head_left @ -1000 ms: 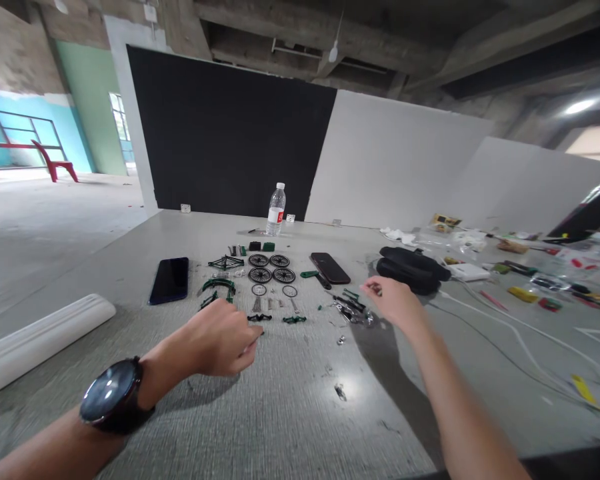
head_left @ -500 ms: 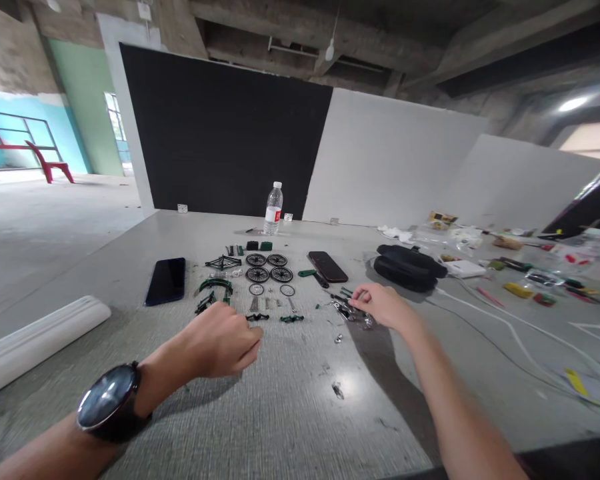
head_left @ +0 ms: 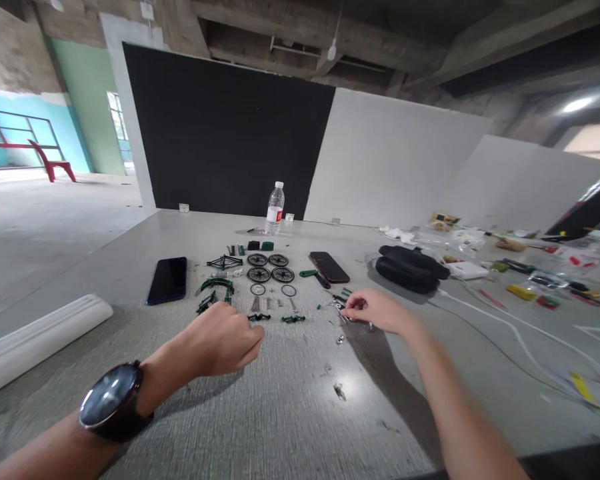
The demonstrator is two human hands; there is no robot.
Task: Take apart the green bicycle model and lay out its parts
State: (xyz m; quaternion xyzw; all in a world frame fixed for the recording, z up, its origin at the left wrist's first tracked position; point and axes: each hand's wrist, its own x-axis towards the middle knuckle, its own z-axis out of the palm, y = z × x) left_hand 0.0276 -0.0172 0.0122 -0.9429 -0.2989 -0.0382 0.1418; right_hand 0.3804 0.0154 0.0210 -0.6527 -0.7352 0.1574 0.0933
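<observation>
My right hand (head_left: 377, 310) is at a small pile of metal and dark parts (head_left: 339, 308), thumb and fingertips pinched together. What sits between them is too small to make out. My left hand (head_left: 225, 341) hovers or rests low over the table, fingers curled under and hidden from view. Ahead of it lie black spoked toy wheels (head_left: 258, 274), thin rings (head_left: 289, 291), a green curved part (head_left: 219, 285), a dark frame piece (head_left: 224, 262) and a small green bar part (head_left: 293, 319). A green-and-black tool (head_left: 316, 277) lies near the right hand.
A phone (head_left: 167, 281) lies at left, another phone (head_left: 329, 267) behind the tool. A water bottle (head_left: 275, 209) stands at the back. A white roll (head_left: 50, 343) is at far left. To the right are a black case (head_left: 411, 269), a white cable (head_left: 500, 317) and scattered clutter.
My right hand has shifted slightly left and lower over the metal parts, its fingertips still together. My left hand stays in nearly the same place.
</observation>
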